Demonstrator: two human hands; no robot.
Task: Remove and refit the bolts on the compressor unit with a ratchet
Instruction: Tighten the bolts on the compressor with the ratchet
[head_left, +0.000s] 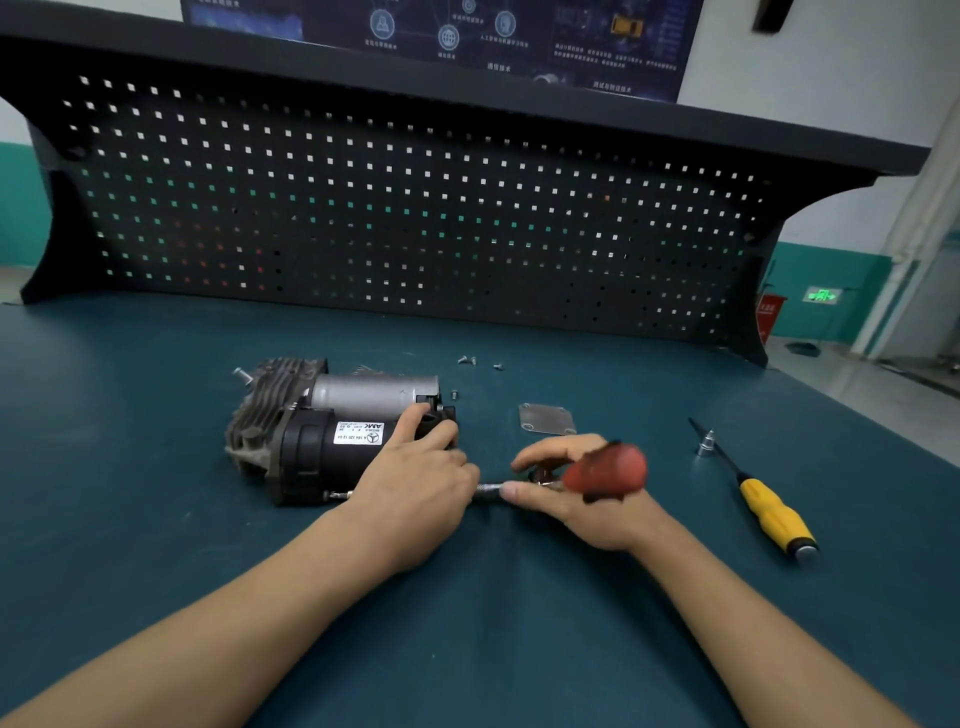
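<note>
- The compressor unit lies on its side on the blue table, left of the middle and closer to the far edge than the near one. Its finned metal end points toward the left edge, and its black body shows a white label.
- A bolt sticks out of the lower front of the black body.
- The left hand grips the unit's right end, with its fingers curled over the black housing.
- The ratchet is held just right of the left hand. Its metal shaft points at the unit and its red handle is blurred.
- The right hand holds the ratchet, with fingertips pinching the shaft near the head.
- A flat metal plate lies beyond the right hand.
- A few loose screws lie nearer the far edge.
- A small silver socket stands beside the shaft of a yellow-handled screwdriver, toward the right edge.
- A black pegboard stands along the far edge.
</note>
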